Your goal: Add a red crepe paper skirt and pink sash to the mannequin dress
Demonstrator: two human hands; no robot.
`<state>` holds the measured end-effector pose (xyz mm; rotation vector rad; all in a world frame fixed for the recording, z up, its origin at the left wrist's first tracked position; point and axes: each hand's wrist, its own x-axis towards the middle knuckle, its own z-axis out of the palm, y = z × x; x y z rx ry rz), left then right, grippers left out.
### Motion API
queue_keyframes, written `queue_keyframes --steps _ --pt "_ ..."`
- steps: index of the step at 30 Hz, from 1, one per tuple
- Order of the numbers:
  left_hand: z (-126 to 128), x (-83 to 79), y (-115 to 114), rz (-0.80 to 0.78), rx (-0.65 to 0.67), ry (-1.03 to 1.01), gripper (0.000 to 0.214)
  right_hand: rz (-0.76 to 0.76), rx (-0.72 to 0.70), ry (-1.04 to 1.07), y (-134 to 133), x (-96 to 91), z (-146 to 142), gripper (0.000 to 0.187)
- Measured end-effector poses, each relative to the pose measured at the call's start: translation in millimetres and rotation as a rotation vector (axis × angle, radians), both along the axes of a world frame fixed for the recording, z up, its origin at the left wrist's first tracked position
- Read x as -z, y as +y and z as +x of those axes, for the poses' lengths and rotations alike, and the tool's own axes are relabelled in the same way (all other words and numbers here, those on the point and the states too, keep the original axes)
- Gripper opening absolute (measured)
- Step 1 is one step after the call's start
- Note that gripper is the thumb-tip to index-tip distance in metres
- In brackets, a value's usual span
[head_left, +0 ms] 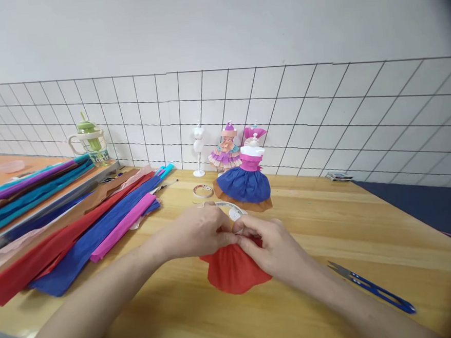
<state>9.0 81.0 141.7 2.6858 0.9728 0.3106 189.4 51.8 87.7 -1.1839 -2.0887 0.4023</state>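
My left hand (pixel 199 235) and my right hand (pixel 271 245) meet over the middle of the wooden table (pixel 329 223). Both pinch the gathered top edge of a red crepe paper skirt (pixel 232 271), which fans out toward me below the fingers. Just behind the hands lies a roll of tape (pixel 230 209), partly hidden by them. Beyond it stands a small mannequin in a blue and pink paper dress (pixel 247 180).
Long folded crepe paper strips (pixel 79 236) in red, blue, pink and brown lie at the left. Blue snips (pixel 373 286) lie at the right. A smaller tape roll (pixel 203 190), a bare white mannequin (pixel 198 147), a ruffled dress (pixel 226 152) and a green-lidded cup (pixel 90 142) stand by the tiled wall.
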Motion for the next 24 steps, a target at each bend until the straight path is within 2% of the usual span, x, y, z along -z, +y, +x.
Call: queue_keyframes --steps 3,8,13,19,24 --pt "4 2.7 8 -0.009 -0.014 -0.017 0.017 0.002 0.023 -0.016 -1 -2.3 2 0.008" --pt "1 5.4 11 -0.047 0.045 -0.139 0.015 0.032 0.118 -0.109 -11 -12.6 -2 0.025" --pt "2 6.9 5 0.007 0.115 -0.197 0.022 -0.047 0.173 -0.303 -24 -21.9 -1 0.04" --pt "1 7.9 -4 0.169 0.176 -0.208 0.029 0.034 0.181 -0.486 -40 -26.2 6 0.06" --pt "4 12.9 -15 0.509 0.241 -0.214 0.035 0.059 0.179 -0.506 -45 -25.4 9 0.067"
